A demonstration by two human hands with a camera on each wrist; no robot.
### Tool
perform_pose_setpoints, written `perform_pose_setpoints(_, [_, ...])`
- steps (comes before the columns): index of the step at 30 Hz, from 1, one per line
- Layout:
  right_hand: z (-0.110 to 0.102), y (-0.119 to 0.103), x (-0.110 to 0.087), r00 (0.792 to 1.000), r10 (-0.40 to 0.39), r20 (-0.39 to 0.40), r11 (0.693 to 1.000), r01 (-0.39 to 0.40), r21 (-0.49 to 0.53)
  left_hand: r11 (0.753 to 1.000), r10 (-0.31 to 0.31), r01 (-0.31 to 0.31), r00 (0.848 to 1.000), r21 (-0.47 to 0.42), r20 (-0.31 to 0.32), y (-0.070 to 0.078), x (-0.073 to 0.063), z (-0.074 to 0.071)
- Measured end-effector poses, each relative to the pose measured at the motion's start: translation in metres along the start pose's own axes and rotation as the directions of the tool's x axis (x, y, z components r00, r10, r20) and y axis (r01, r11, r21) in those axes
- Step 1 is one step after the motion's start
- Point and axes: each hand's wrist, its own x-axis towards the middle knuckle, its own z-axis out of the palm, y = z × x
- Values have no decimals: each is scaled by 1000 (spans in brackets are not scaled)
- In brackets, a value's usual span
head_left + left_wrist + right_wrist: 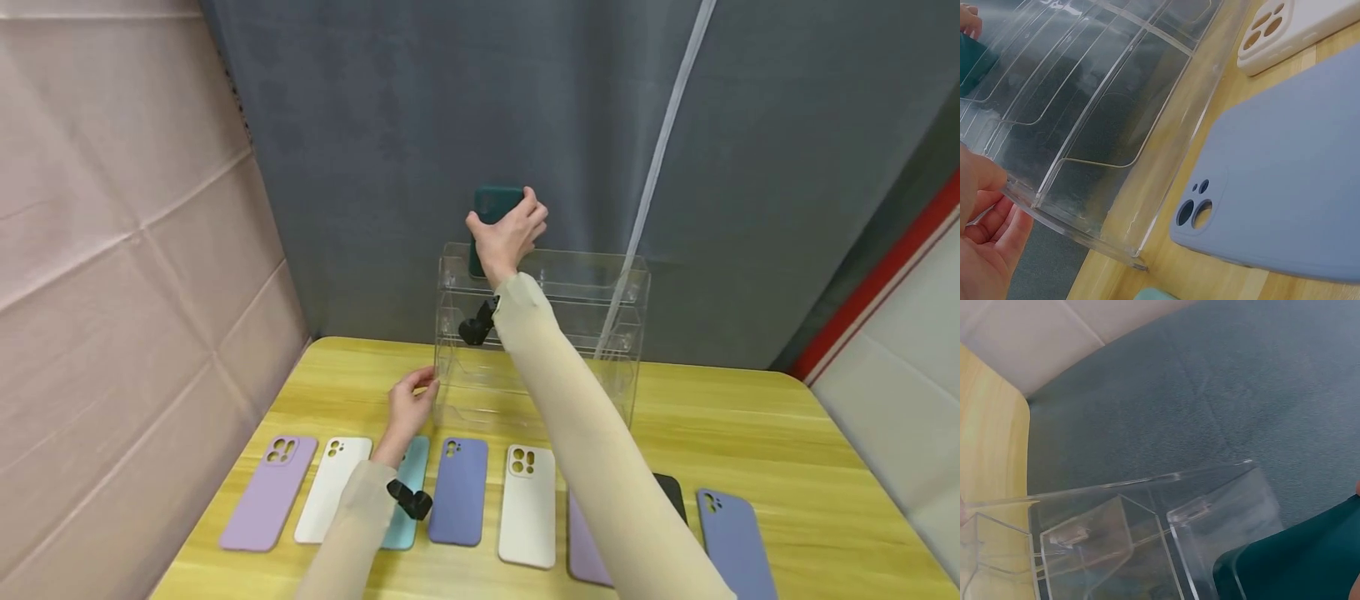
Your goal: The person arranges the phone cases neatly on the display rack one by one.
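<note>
A dark green phone case (497,202) stands upright at the left end of the top tier of a clear tiered display stand (480,392). My right hand (513,235) grips this case by its sides, thumb on the left and fingers on the right. Its lower end is inside the top tier's clear front lip, as the right wrist view shows with the green case (1297,559). Lower down, my left hand (411,404) pinches the stand's left side edge; in the left wrist view the thumb and fingers (1013,234) are at the clear panel.
In front of the stand lies a row of phone cases on the wooden table (712,417): lilac (272,496), white (333,492), teal (405,492), blue-violet (459,492), cream (527,517), purple (585,546), black (672,493) and another blue-violet one (738,542). A grey curtain (375,167) hangs behind.
</note>
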Motion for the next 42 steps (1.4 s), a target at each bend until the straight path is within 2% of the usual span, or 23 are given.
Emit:
perform_pose_setpoints(10, [9, 1, -9, 998, -56, -13, 996, 55, -68, 1000, 11, -11, 1000, -5, -7, 2, -2, -1])
perform_pose_setpoints(15, [12, 2, -10, 998, -51, -26, 993, 48, -109, 1000, 22, -22, 1000, -14, -11, 2, -3, 1])
perform_pose_setpoints(20, [12, 4, -11, 1000, -12, -27, 983, 6, -183, 999, 43, -44, 999, -14, -18, 3, -4, 6])
perform_pose_setpoints(24, [10, 9, -10, 999, 37, -33, 978, -43, -203, 998, 54, -54, 998, -12, -27, 3, -5, 9])
perform_pose_setpoints(28, [8, 14, -8, 996, 82, -26, 976, -85, -198, 999, 32, -32, 999, -13, -20, 5, -5, 9])
perform_pose_setpoints(32, [6, 16, -6, 995, 93, -27, 975, -96, -200, 1000, 14, -15, 1000, -9, -8, 7, -5, 8])
perform_pose_setpoints(36, [1, 16, -6, 998, 64, -17, 981, -66, -185, 1000, 17, -17, 1000, -9, -1, 8, -4, 9])
perform_pose_setpoints(42, [-17, 16, -6, 999, -46, 9, 994, 46, -100, 1000, 19, -19, 1000, 3, 12, 4, -1, 11])
